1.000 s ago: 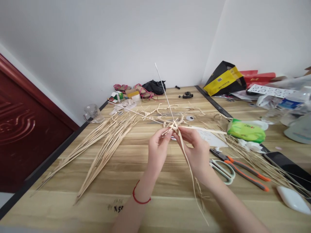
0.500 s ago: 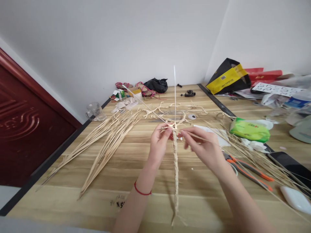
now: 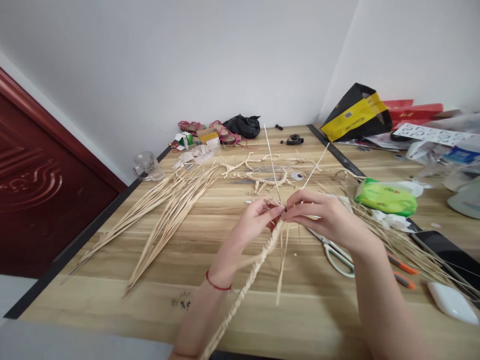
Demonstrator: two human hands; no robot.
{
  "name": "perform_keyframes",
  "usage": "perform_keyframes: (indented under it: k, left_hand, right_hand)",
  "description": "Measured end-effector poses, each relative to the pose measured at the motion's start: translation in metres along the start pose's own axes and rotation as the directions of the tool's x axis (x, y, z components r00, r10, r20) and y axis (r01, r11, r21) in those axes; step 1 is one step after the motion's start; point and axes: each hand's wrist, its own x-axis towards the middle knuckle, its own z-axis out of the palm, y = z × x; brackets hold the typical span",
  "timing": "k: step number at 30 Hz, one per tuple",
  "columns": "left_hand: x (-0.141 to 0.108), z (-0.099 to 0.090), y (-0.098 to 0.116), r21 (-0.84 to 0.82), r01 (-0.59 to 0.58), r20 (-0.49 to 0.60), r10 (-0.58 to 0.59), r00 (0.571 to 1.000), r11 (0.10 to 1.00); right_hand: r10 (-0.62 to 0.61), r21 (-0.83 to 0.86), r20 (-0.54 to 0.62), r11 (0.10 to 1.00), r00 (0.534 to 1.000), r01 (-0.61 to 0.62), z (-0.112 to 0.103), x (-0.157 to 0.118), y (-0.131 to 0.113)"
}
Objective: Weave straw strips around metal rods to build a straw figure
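Note:
A long braided piece of pale straw (image 3: pixel 252 280) runs from the bottom edge up to both hands, over the wooden table (image 3: pixel 157 280). My left hand (image 3: pixel 258 217) pinches its upper end between thumb and fingers. Against it, my right hand (image 3: pixel 311 210) is closed at the same joint; the small part between its fingertips is mostly hidden. Two thin white rods (image 3: pixel 270 159) stick up from the joint, spread apart like a V. Loose straw ends (image 3: pixel 281 275) hang below the fingers. Behind the hands lie woven, branching straw pieces (image 3: pixel 262 179).
Two straw bundles (image 3: pixel 168 227) lie left, near a glass mug (image 3: pixel 147 166). Scissors (image 3: pixel 339 257), orange-handled pliers (image 3: pixel 403 270), more straw (image 3: pixel 397 240), a green tissue pack (image 3: pixel 386 196), a phone (image 3: pixel 444 257) and a white case (image 3: pixel 452 301) are right. A black-yellow bag (image 3: pixel 356 115) stands behind.
The braid has swung from upright to slanting down left. The rods now lean differently, one to the right. My right hand has come in against my left, and the scissors show more.

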Motion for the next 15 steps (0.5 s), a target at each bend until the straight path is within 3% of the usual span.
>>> perform_keyframes:
  k: [9,15]
  left_hand:
    - [0.000,-0.008,0.002,0.034,0.039,0.079,-0.041,0.996,0.999]
    - [-0.002,-0.008,0.004,0.042,0.032,0.099,-0.036,0.994,0.999]
  right_hand:
    - [0.089,0.286,-0.070,0.956,0.994,-0.065,0.008,0.004,0.014]
    - [0.124,0.265,-0.110,0.960,0.986,-0.091,0.012,0.005,0.015]
